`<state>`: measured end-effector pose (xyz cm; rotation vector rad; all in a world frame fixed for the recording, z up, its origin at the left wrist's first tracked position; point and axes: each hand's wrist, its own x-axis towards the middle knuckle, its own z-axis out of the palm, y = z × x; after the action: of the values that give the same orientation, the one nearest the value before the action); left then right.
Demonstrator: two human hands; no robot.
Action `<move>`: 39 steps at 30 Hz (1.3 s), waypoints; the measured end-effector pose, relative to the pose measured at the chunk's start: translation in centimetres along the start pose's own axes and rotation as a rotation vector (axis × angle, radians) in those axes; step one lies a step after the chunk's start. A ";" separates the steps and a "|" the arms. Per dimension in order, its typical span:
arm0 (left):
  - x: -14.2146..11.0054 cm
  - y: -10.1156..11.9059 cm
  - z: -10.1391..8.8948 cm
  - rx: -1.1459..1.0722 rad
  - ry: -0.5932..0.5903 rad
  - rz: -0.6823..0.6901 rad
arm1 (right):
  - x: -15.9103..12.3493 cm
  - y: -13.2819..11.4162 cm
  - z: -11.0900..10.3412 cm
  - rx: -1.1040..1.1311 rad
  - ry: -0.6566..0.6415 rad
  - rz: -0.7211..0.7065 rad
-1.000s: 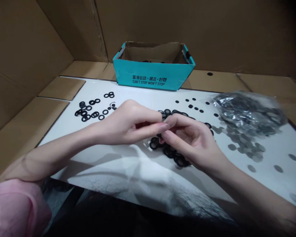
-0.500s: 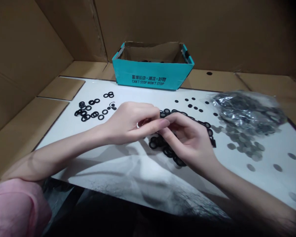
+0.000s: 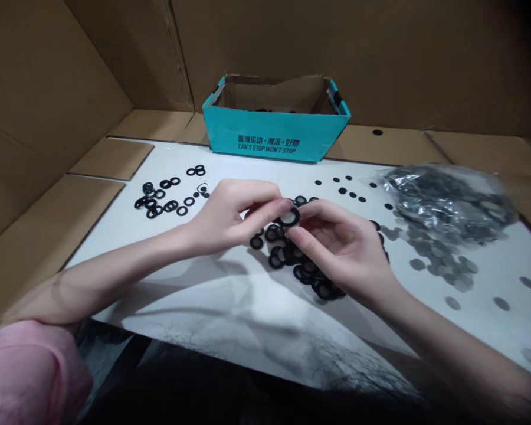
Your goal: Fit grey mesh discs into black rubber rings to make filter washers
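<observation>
A black ring with a pale disc-like centre is held up between my two hands. My left hand pinches its upper left side between thumb and fingers. My right hand has its thumb and forefinger close together at the ring's right side; I cannot tell how firmly they grip it. Beneath and around my right hand lies a heap of black rings, several with greyish centres, and the hand hides part of the heap. To the left, on the white tabletop, black rings with open centres lie scattered.
A turquoise cardboard box stands at the back, with dark pieces just visible inside. On the right rests a clear plastic bag of dark pieces, and grey discs spill before it. Small black discs are spread nearby. Cardboard walls surround the table.
The ring, hidden by my fingers before, now shows between my hands. My left thumb and fingers have drawn back slightly and uncovered more of the heap below.
</observation>
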<state>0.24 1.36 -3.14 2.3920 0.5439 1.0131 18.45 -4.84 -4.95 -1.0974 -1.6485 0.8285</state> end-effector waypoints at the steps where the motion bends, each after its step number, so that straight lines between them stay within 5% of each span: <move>1: -0.1 0.0 0.1 -0.029 0.004 -0.056 | 0.0 0.1 0.0 0.007 0.008 -0.003; 5: -0.1 -0.1 -0.1 -0.170 -0.125 -0.199 | 0.0 0.1 0.1 0.024 0.041 -0.005; 10: 0.1 -0.1 -0.9 -0.191 -0.264 -0.212 | 0.0 -0.2 -0.1 -0.009 0.010 0.017; 24: -0.1 0.5 0.0 -0.050 -0.028 0.027 | -0.5 -0.8 0.2 -0.118 0.043 -0.029; 31: -0.5 0.1 0.7 0.000 -0.068 0.037 | -0.3 -0.3 0.2 -0.143 0.055 0.001; 35: 0.4 -0.1 -1.5 0.170 -0.161 -0.041 | 0.2 -0.6 -1.5 -0.269 0.030 0.034; 39: 1.3 -1.6 -6.4 0.510 -0.337 -0.290 | 0.0 -0.1 -5.0 -0.483 -0.017 0.100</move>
<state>-3.96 5.05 0.54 2.7241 1.0820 0.3587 23.13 -4.72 -3.33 -1.5162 -1.8732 0.5093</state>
